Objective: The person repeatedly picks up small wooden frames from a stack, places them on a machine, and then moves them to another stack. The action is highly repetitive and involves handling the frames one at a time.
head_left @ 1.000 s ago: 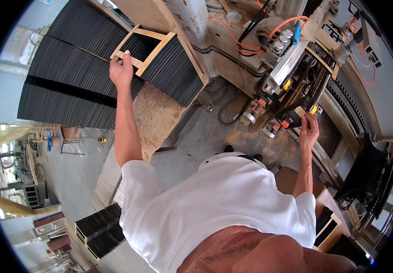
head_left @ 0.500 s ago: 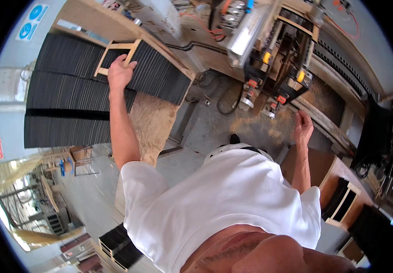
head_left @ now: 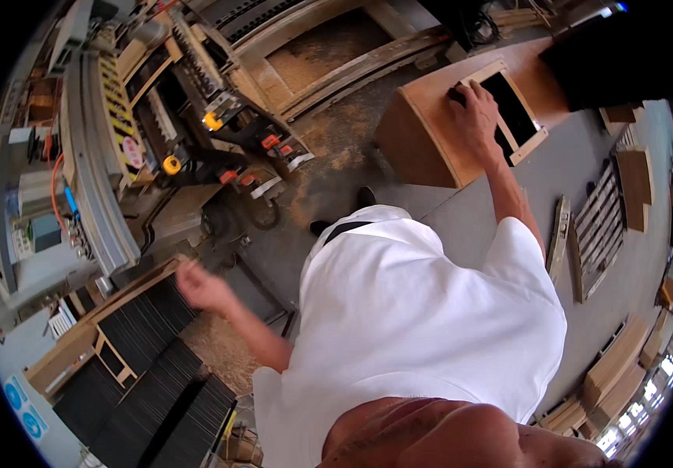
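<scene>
On the right, my right hand [head_left: 477,117] reaches to a small pale wooden frame [head_left: 530,143] with a dark middle. My fingers curl over its left bar. The frame lies on top of a brown wooden box-like stand [head_left: 422,132]. At the left, my left hand [head_left: 202,287] is smeared by motion beside a large stack of thin black-edged pieces [head_left: 145,312]; its fingers cannot be made out. A second pale wooden frame [head_left: 113,356] rests on that stack, apart from my left hand.
A machine with orange-and-red clamps [head_left: 231,148] stands ahead to the left, beside a metal beam [head_left: 91,156]. Sawdust covers the floor [head_left: 329,140] near it. A slatted pallet [head_left: 598,226] and stacked boards [head_left: 617,374] are at the right. A dark bulky thing [head_left: 609,62] stands beyond the stand.
The view has swung right. My left hand has let go of the frame on the black stack and moved away from it. My right hand has gone to the frame on the brown stand.
</scene>
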Demonstrator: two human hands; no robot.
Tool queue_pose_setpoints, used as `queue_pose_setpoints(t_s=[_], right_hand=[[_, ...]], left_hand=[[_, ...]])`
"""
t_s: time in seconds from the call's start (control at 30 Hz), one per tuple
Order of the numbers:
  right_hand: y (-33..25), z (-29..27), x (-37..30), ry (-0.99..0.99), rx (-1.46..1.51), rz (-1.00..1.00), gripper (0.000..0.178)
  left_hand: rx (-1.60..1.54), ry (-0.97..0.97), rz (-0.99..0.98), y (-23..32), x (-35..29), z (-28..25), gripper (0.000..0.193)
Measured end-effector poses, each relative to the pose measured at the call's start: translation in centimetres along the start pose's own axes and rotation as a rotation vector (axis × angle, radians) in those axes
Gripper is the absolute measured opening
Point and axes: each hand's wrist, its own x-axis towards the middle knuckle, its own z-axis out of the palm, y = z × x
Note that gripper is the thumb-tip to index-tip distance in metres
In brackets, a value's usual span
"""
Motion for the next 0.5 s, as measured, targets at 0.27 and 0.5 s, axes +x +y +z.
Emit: queue_pose_setpoints(t_s=[0.27,0.5], right_hand=[[7.8,-4.0,-5.4,-0.122,-0.035,0.275,0.031],[6.8,-4.8,-5.1,0.012,0.161,0.257,0.023]], left_hand=[[-0.258,-0.583,-0.424,0.0,-6.4,13.0,0.032],[-0.421,-0.461,-0.532,1.1,1.9,15.9,0.025]])
